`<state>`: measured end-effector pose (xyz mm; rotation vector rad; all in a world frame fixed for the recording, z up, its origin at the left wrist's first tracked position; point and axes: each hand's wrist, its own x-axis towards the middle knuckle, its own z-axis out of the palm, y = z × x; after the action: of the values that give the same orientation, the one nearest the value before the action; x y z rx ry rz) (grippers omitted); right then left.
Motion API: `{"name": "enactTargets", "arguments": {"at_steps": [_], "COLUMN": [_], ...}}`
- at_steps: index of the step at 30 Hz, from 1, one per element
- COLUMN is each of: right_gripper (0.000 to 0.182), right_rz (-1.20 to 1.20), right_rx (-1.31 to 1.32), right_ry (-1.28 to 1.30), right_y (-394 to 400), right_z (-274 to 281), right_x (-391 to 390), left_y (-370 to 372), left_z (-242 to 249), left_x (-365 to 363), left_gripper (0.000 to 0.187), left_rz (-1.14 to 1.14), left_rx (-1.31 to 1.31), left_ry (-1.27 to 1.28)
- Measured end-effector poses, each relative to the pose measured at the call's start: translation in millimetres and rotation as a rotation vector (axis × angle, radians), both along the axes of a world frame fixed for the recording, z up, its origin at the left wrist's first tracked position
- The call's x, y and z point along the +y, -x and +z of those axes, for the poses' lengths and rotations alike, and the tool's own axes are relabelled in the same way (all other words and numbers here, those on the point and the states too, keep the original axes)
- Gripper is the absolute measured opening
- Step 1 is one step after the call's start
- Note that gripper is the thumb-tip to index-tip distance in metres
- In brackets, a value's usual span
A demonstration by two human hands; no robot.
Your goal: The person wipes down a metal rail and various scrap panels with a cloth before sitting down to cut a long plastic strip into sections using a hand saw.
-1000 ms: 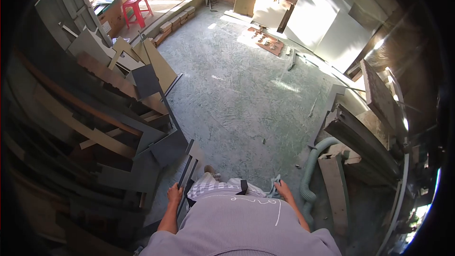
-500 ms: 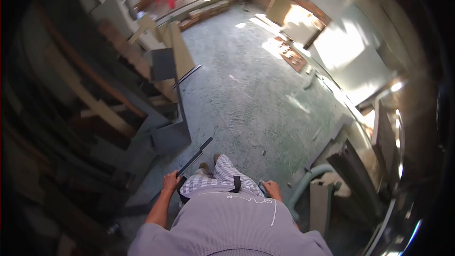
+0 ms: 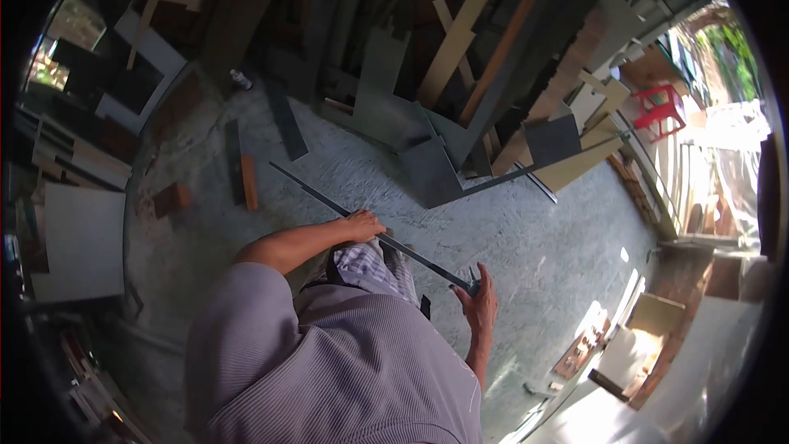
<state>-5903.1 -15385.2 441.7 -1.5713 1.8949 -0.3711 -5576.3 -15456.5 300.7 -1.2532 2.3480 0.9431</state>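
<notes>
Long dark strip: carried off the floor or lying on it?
Carried. The long dark strip runs level in front of the person, left hand gripping mid-length, right hand at its near end; the far end sticks out above the floor.

Grey concrete floor (image 3: 534,238), board offcuts (image 3: 246,181) and leaning panels (image 3: 427,168) on it

Strip (image 3: 374,232) between left hand (image 3: 364,225) and right hand (image 3: 480,306); board pile (image 3: 427,74) beyond, possibly leaning.

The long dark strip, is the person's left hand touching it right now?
Touching. The head view shows the left hand closed over the long dark strip partway along it, with the strip running out from both sides of the fingers.
</notes>
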Motion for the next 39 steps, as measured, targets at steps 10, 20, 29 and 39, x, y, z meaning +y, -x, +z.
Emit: {"name": "enactTargets", "arguments": {"at_steps": [10, 20, 29, 39], "right_gripper": [0.055, 0.041, 0.024, 0.028], "right_rz": [0.835, 1.166, 1.191, 1.249], "right_rx": [0.134, 0.422, 0.578, 0.583], "right_ry": [-0.105, -0.196, -0.194, 0.033], "right_y": [-39, -126, -229, -359], "right_z": [5, -1, 35, 43], "right_x": [-74, -113, -144, -222], "left_y": [-14, -61, -165, -309], "left_z": [-7, -11, 3, 34], "left_x": [34, 21, -23, -126], "left_gripper": [0.024, 0.019, 0.013, 0.012], "left_rz": [0.104, 0.173, 0.134, 0.093], "left_rx": [0.094, 0.233, 0.307, 0.157], "left_ry": [0.076, 0.202, 0.457, 0.523]}}
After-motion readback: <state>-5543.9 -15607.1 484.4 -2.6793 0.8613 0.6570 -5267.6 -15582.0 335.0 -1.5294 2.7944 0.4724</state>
